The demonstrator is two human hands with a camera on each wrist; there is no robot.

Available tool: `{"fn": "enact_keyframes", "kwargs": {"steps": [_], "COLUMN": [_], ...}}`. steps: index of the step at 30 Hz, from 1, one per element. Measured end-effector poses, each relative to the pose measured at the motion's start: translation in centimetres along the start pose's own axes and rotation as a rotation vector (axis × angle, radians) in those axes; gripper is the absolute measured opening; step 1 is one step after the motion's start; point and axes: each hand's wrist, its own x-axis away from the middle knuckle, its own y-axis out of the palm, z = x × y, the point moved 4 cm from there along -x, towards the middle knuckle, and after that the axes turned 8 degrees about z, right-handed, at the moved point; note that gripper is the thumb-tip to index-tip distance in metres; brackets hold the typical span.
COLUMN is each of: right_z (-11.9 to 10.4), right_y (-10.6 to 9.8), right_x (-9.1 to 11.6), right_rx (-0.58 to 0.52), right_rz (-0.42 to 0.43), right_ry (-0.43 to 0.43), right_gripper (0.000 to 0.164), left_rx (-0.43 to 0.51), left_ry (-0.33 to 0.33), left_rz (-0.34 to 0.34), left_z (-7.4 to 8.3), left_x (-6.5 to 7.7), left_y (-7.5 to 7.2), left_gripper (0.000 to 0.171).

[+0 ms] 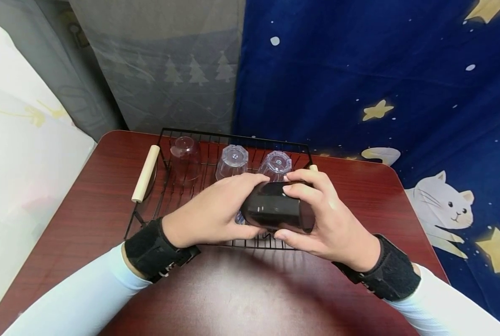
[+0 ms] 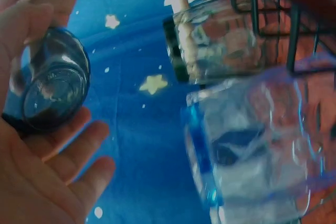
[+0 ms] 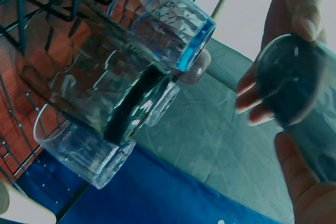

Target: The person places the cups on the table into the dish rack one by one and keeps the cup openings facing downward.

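Observation:
A dark tinted drinking glass (image 1: 271, 205) lies sideways between both hands, above a black wire dish rack (image 1: 166, 196). My left hand (image 1: 216, 207) holds its left end, thumb on the near side and index finger on the far side; the other fingers spread loosely in the left wrist view. My right hand (image 1: 329, 212) grips the right end, fingers curled over the top and thumb below. The round end of the glass (image 2: 55, 95) shows close to the left palm. Several glasses stand upside down in the rack, among them a plain clear glass (image 1: 185, 161) at the back left.
Two faceted clear glasses, one mid-rack (image 1: 233, 161) and one farther right (image 1: 278, 163), stand at the back. A blue-based glass (image 3: 168, 24) and a dark-based glass (image 3: 94, 72) sit nearer. The rack's wooden handle (image 1: 146, 173) juts left over the red-brown table (image 1: 65, 224). Curtains (image 1: 338, 70) hang behind.

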Motion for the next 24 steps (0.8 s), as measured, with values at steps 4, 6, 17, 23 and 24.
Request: {"fn": "enact_keyframes", "kwargs": {"steps": [4,6,17,23,24], "right_z": [0.4,0.7,1.6,1.7,1.7], "right_y": [-0.2,-0.3,0.9,2.1,2.3], "right_x": [0.6,0.9,2.1,2.4,2.5], "right_rx": [-0.053,-0.075,-0.107,0.027,0.049], "right_rz": [-0.003,-0.003,-0.092,-0.176,-0.183], "right_ry": [0.003,0.019,0.173,0.178,0.182], "right_gripper": [0.058,0.058,0.062,0.072,0.074], "left_rx": [0.04,0.051,0.117,0.157,0.157], "left_ry": [0.006,-0.006,-0.027,-0.013,-0.012], "left_rz": [0.004,0.008,0.056,0.073,0.076], "left_z": [-0.3,-0.3,0.9,1.4,1.5], "left_x": [0.1,0.2,0.5,0.5,0.5], "left_y": [-1.1,-1.6,-3.3,-3.4,-3.4], "left_gripper": [0.077,0.079,0.084,0.079,0.078]}}
